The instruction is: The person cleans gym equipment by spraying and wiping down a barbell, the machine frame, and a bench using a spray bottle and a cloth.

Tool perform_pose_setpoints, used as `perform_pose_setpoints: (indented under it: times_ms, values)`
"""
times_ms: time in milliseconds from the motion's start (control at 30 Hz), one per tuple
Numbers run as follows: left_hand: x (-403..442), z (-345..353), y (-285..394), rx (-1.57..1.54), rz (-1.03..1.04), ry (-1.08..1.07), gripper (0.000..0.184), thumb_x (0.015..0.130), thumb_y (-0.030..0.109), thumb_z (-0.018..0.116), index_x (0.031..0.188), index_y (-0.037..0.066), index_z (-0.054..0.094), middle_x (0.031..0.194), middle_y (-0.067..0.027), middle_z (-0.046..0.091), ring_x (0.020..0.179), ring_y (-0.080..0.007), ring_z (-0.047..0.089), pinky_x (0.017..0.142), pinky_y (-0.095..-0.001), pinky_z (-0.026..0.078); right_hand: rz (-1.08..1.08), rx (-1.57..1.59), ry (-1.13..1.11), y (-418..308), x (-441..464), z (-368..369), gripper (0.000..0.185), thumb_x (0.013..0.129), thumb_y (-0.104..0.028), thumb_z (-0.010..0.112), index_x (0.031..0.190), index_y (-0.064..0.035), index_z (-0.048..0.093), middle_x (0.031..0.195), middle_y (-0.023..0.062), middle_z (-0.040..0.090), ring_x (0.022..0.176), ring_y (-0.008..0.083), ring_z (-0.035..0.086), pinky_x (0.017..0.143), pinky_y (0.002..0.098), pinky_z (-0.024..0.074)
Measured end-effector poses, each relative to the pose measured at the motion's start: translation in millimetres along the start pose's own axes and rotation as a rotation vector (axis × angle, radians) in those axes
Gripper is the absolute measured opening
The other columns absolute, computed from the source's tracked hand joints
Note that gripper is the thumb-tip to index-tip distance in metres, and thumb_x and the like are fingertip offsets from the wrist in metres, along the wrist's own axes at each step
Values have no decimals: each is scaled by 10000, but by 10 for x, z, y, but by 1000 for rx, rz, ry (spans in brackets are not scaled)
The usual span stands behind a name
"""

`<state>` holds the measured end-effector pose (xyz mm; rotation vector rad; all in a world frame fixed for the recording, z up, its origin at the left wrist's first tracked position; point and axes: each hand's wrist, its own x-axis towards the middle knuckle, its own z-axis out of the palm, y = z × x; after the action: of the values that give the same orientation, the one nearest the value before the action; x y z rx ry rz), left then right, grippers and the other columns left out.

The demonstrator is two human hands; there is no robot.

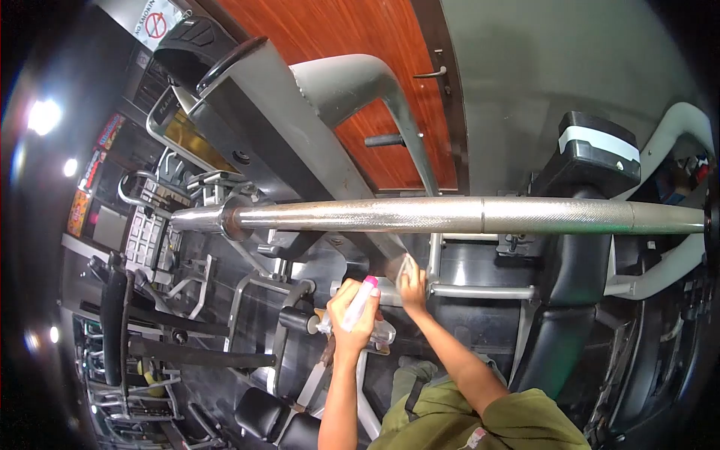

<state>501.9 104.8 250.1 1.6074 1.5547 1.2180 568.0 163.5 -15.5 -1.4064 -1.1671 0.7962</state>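
Observation:
My left hand (351,319) is closed around a spray bottle (384,332) with a whitish head and a bright pink tip. The clear body of the bottle shows partly behind my fingers. To the right, my right hand (411,289) is closed on a small pale cloth (406,265), held against or close to the grey frame (330,169) of a gym machine; contact is hard to make out. Above both hands, a steel barbell (435,216) with a knurled grip runs across the view.
A padded black bench (555,349) stands at the right, below a black block with a white band (600,146). Gym machines with black pads (259,412) fill the left. Behind are a reddish wooden door (330,30) and a grey wall (547,52).

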Motion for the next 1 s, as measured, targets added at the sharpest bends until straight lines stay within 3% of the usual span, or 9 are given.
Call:
perform_pose_setpoints:
  times_ms: [100,300,467,633,733,800,867,933,1000]
  values:
    - [5,-14,29,30,16,-8,130,892,50,703,797,-34,675,694,-89,610,580,-172,591,543,-319,438,52,55,-33,246,48,54,504,973,-117,506,1471,-36,494,1285,251,570,1174,409,543,1042,461,431]
    - [7,11,70,109,89,-1,190,913,99,662,775,-32,660,698,-88,561,622,-179,531,581,-323,425,-102,248,29,-1043,374,-239,489,984,-170,526,1436,-1,444,1257,260,560,1167,445,561,1027,491,432]
    - [14,14,21,162,153,20,155,890,74,662,775,-30,657,688,-91,582,660,-212,536,628,-344,433,115,134,25,-497,58,-50,399,974,-263,562,1285,-52,426,1125,284,606,991,504,624,855,564,472]
    - [9,26,63,115,132,25,156,896,85,669,785,-25,660,676,-86,588,672,-214,537,641,-344,433,217,166,38,404,-142,108,319,973,-140,550,1258,-30,456,1145,282,583,1113,475,559,952,532,436]
    - [4,10,25,127,139,19,159,901,90,672,788,-23,661,676,-85,586,666,-213,534,635,-344,431,-53,9,183,405,120,171,323,992,-136,581,1280,-21,489,1094,246,616,935,394,642,822,478,512]
    - [14,13,13,145,149,23,162,903,92,673,788,-21,662,677,-85,586,660,-212,533,630,-345,431,295,389,-18,-444,440,-194,327,993,-168,643,1265,-5,559,1028,190,653,713,276,667,616,385,531]
    - [11,23,26,170,165,30,163,905,93,673,787,-19,661,677,-85,585,653,-212,532,627,-345,432,119,426,25,-526,691,-150,323,980,-201,689,1208,17,622,974,146,674,564,176,633,467,292,469]
    - [3,40,-16,157,171,41,138,892,76,686,792,-15,657,683,-92,579,630,-216,540,603,-342,432,78,294,62,-747,785,-162,289,965,-193,702,1124,46,664,1075,198,696,861,309,705,789,408,545]
    - [17,36,-60,170,221,49,100,864,40,713,802,-7,650,695,-102,564,595,-228,552,563,-346,426,112,389,52,-874,707,-230,300,956,-198,709,1136,40,680,1128,216,696,1001,362,685,922,440,504]
